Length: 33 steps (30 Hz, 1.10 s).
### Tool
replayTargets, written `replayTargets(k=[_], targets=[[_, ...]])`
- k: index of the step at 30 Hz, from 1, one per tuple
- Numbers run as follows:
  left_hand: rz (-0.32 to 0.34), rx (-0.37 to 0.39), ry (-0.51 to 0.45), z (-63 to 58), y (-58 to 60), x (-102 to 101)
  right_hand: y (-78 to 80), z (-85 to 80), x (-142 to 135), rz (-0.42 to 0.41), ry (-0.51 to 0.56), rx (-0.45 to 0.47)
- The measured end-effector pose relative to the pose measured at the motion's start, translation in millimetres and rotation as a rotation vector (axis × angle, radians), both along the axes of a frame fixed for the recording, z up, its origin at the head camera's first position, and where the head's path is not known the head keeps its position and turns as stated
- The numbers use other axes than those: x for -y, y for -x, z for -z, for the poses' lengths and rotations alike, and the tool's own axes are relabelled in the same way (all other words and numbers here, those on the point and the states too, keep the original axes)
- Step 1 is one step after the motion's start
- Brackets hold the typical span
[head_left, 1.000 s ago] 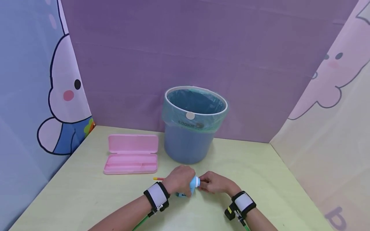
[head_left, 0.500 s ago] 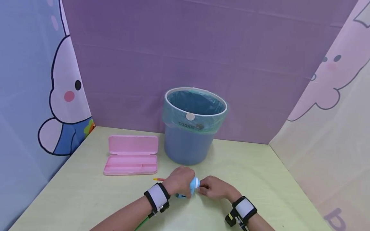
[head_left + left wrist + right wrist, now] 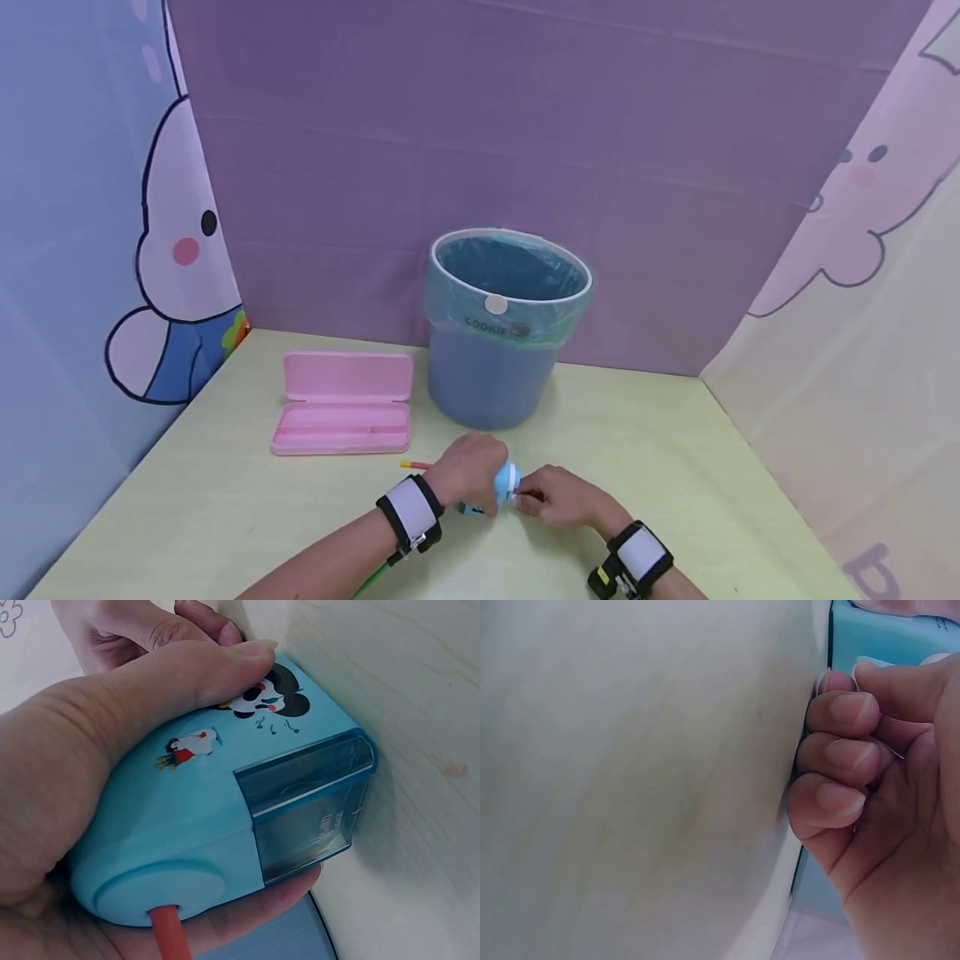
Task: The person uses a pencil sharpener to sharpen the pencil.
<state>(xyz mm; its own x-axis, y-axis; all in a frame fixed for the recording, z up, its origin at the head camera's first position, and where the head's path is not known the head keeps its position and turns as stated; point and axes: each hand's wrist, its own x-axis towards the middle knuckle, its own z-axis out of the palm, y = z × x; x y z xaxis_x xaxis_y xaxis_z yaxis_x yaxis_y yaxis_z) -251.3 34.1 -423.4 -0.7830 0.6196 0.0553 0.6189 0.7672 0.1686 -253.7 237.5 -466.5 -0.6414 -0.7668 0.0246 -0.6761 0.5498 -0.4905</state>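
My left hand (image 3: 470, 467) grips a light-blue pencil sharpener (image 3: 187, 795) lying on the table, thumb across its printed panda side. A red pencil (image 3: 171, 934) sticks out of the round opening at its near end in the left wrist view. In the head view, the pencil's yellow-tipped end (image 3: 406, 464) shows left of the hand. At the sharpener's opposite, white-ringed end, my right hand (image 3: 562, 497) has its fingers curled and pinches the crank handle, which the fingers mostly hide. The right wrist view shows thumb and fingertips (image 3: 847, 709) together beside the blue body.
A pink pencil case (image 3: 341, 429) lies with its lid raised at the left. Behind the hands stands a blue bin (image 3: 487, 375) lined with a clear green bag. Purple, blue and pale printed panels enclose the pale table (image 3: 637, 433).
My right hand has shifted slightly down and toward me at the sharpener's end, its wrist moving with it. The left hand, sharpener and pencil stay nearly in place.
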Motion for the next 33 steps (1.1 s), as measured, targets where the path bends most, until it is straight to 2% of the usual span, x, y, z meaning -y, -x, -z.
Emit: replayTargets(k=[7,12,19,26,33], targets=[[0.01,0.001,-0.018,3.0,-2.0,1.8,-8.5,0.9,-0.2,-0.051,0.04,0.053],[0.008,0.004,-0.027,2.1,-2.1,1.6,-10.3,0.9,-1.1,-0.047,0.057,0.082],[-0.002,0.02,-0.024,1.2,-5.9,2.7,-15.3,2.3,-0.7,-0.055,0.08,0.198],[0.0,0.013,-0.027,-1.0,-4.9,2.7,-18.0,-4.1,-2.0,-0.04,0.114,0.311],[-0.015,0.034,-0.018,-4.0,-1.8,0.3,-20.8,-9.7,-4.6,-0.034,0.173,0.374]])
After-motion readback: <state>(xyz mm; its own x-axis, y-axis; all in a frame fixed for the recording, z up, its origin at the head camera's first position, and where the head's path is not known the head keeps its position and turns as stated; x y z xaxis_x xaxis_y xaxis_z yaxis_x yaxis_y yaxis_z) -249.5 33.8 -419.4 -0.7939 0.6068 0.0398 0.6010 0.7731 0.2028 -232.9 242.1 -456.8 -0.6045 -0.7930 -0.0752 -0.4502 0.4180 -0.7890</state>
